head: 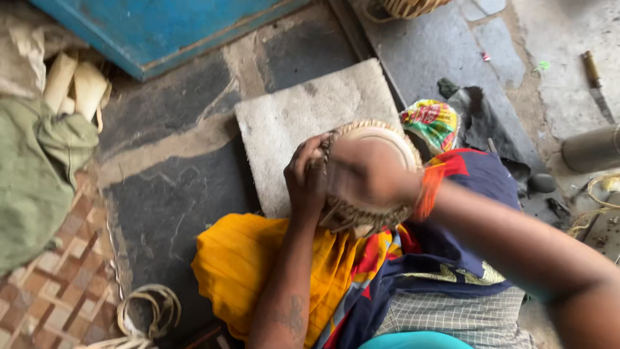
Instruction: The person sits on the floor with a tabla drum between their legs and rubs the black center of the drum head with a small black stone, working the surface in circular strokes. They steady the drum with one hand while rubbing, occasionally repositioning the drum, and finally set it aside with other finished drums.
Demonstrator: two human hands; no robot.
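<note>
While both hands work at it, a small round woven basket (368,178) sits at the centre of the view, just above the person's lap. The left hand (307,174) clasps the basket's rim at 9 o'clock, fingers curled shut over the braided edge. The right hand (371,174) is blurred and lies across the basket's open top, an orange bangle (426,190) on its wrist; whether its fingers are closed on anything I cannot tell. Under the basket lies yellow cloth (245,265) draped over the lap, with dark blue patterned cloth (465,220) at 3 o'clock. A flat grey stone slab (290,116) lies on the floor at 11 o'clock from the basket. At 1 o'clock sits a bright multicoloured bundle (431,123). Far off at 2 o'clock, a knife (597,87) rests on the ground. At 7 o'clock, near the bottom edge, lies a coil of pale strips (148,313).
</note>
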